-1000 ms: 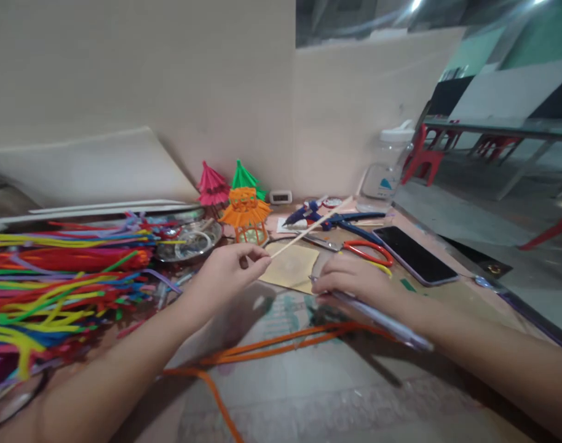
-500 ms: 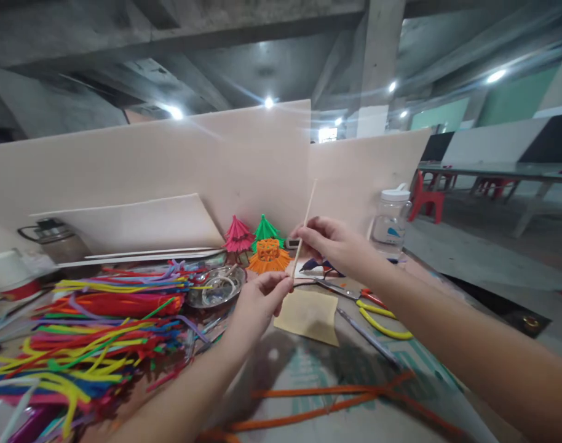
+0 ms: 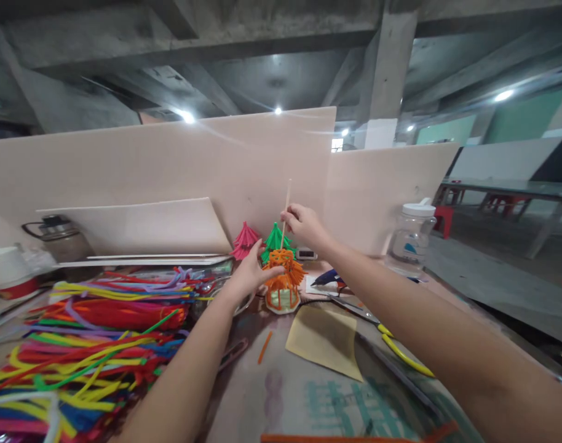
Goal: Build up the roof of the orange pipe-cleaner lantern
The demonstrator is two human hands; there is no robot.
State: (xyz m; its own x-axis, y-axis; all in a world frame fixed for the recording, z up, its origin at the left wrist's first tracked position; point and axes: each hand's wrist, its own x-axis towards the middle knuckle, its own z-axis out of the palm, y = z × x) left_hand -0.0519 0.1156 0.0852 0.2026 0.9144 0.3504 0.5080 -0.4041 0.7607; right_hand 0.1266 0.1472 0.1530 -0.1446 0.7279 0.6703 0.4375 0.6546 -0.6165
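Pinched between my right hand's (image 3: pixel 304 224) thumb and fingers is a thin wooden stick (image 3: pixel 288 194), almost upright. Its lower end meets the top of a small orange pipe-cleaner pavilion (image 3: pixel 281 282), though I cannot tell whether it goes inside. The pavilion has a fringed roof, thin posts and a pale base. My left hand (image 3: pixel 246 277) is at the pavilion's left side, thumb and fingers apart, the thumb crossing in front of the roof. Behind stand a green cone-shaped roof (image 3: pixel 275 237) and a pink one (image 3: pixel 245 239).
Bundles of coloured pipe cleaners (image 3: pixel 106 332) cover the left side. A yellow paper square (image 3: pixel 324 341), yellow-handled scissors (image 3: pixel 403 355) and a dark blue glue gun (image 3: pixel 326 277) lie to the right. A clear jar (image 3: pixel 412 240) stands near the right edge, before a pale partition (image 3: pixel 170 166).
The stick's lower end has moved from my left fingers to the top of the orange pavilion. My left hand has let go of it and opened beside the pavilion. The view has shifted slightly.
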